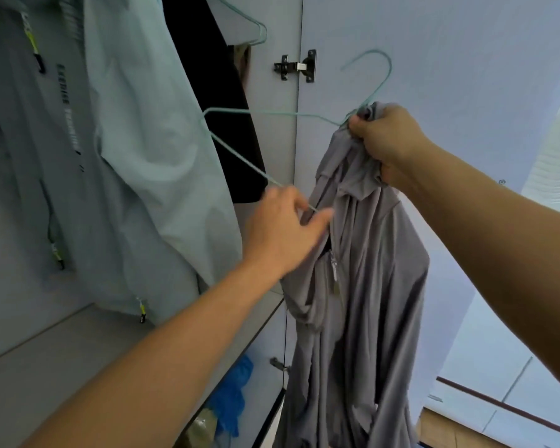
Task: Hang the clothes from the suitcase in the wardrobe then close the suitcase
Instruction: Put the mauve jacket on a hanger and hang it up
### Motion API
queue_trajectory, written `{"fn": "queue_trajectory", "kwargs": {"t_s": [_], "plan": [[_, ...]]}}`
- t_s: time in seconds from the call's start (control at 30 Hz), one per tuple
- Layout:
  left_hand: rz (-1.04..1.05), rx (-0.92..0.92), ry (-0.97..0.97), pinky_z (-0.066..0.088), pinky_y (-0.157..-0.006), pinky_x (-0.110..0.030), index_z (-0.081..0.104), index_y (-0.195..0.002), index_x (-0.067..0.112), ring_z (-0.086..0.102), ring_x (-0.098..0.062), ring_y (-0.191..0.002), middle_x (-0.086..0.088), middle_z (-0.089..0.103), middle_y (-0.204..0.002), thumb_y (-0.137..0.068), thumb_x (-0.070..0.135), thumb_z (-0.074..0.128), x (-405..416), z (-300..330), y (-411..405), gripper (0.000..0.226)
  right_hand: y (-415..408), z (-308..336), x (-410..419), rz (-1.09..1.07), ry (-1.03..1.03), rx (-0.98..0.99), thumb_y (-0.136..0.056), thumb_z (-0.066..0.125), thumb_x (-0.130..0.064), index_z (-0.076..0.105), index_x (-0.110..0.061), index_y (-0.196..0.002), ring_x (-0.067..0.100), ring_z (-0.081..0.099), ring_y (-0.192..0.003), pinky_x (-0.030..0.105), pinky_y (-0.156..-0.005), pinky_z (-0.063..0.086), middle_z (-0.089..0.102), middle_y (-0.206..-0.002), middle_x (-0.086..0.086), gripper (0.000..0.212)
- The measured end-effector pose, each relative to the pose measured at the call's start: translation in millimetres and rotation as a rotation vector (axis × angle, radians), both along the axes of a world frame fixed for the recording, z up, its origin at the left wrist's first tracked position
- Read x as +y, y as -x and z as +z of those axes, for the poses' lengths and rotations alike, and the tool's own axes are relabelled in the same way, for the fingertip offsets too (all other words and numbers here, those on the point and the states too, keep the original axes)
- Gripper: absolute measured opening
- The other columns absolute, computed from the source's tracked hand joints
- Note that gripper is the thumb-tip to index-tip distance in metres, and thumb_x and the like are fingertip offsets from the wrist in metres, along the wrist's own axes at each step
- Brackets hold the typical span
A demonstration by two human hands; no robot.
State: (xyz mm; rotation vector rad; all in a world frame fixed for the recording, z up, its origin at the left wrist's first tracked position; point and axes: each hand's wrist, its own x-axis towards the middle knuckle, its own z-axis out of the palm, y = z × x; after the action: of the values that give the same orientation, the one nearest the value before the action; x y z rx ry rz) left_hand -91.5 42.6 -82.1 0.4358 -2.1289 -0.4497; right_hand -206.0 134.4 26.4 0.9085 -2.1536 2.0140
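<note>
A grey zip-up jacket [362, 286] hangs in front of the open wardrobe door [434, 43]. My right hand [388, 140] grips its bunched collar together with the neck of a pale green wire hanger [272, 113], whose hook points up. My left hand [285, 227] pinches the lower bar of that hanger where it enters the jacket's opening. One hanger shoulder sticks out to the left, bare of cloth. The suitcase is out of view.
Inside the wardrobe hang a grey jacket with printed lettering [29, 140], a pale mint jacket [149, 140] and a black garment [214, 92]. Another green hanger [253, 27] hangs above. A wardrobe shelf [62, 350] lies below; something blue [236, 392] sits lower down.
</note>
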Motion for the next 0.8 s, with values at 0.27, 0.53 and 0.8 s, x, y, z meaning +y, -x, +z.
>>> {"fn": "queue_trajectory", "kwargs": {"t_s": [0.27,0.53,0.8], "plan": [[-0.358,-0.457,-0.791,0.042,-0.061,-0.022,0.06,-0.079,0.014,0.053,-0.015,-0.071,-0.008,0.059,-0.081,-0.093,0.03,0.059,-27,-28,2,0.021,-3,19,26,-0.065,0.188,-0.122,-0.095,0.054,-0.017,0.048,-0.015,-0.07,0.009,0.05,-0.058,0.022,-0.053,0.045,0.049,-0.068,0.0,0.026],[-0.163,-0.345,-0.839,0.052,-0.055,-0.027,0.051,-0.109,0.035,0.06,-0.022,-0.062,-0.009,0.061,-0.101,-0.1,0.032,0.03,-42,-2,-3,0.022,8,-3,43,-0.021,0.119,-0.083,-0.093,0.06,-0.023,0.057,-0.012,-0.071,0.01,0.059,-0.067,0.021,-0.066,0.054,0.06,-0.074,0.001,0.025],[-0.373,-0.138,-1.257,0.057,-0.07,-0.036,0.062,-0.099,0.014,0.07,-0.028,-0.083,-0.017,0.072,-0.088,-0.098,0.034,0.041,-58,38,-26,0.029,12,-14,54,0.001,-0.139,0.181,-0.091,0.062,-0.034,0.065,-0.008,-0.081,0.013,0.057,-0.069,0.027,-0.068,0.048,0.061,-0.075,0.003,0.028]]}}
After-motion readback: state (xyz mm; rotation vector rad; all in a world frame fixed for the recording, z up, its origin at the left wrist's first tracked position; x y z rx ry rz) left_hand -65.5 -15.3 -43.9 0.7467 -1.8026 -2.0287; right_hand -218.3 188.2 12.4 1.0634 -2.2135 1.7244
